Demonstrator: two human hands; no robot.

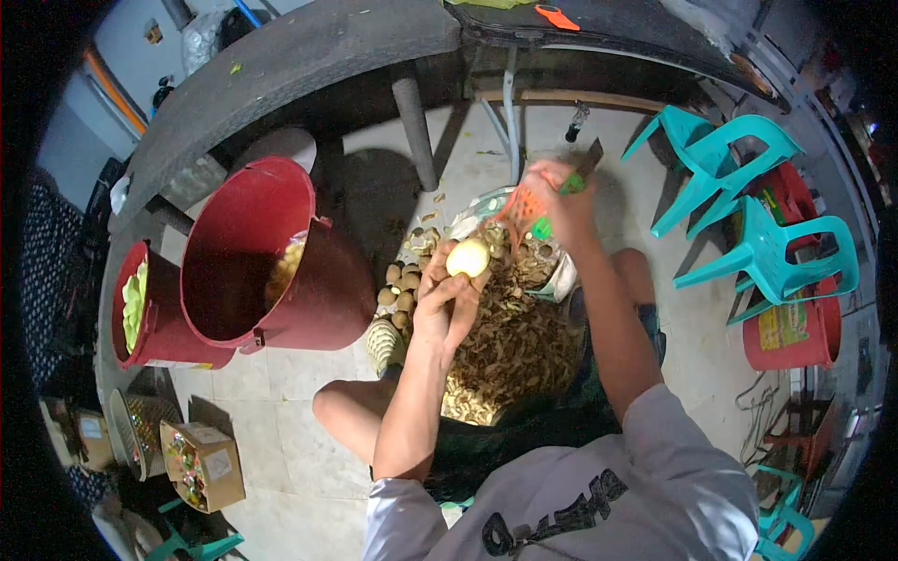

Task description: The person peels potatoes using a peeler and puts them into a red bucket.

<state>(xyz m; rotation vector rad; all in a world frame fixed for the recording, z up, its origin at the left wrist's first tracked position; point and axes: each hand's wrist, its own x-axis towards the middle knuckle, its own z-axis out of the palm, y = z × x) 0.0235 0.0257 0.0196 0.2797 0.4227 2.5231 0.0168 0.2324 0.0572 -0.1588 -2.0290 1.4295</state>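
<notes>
On the right, two teal plastic armchairs (767, 252) on the pale tiled floor (290, 439), near red buckets (825, 325), the lower with a yellow-and-green label. At lower left, an open cardboard box (223, 465) with small colourful contents, near a woven basket (142, 439). Across the upper left, a long dark bench (309, 70), and an orange item (557, 17) on a black surface farther right.

The left hand (449, 299) is being bounded leftward by a large red bucket (323, 285); a gap is being left between the right hand (561, 194) and the teal chairs (765, 251).
</notes>
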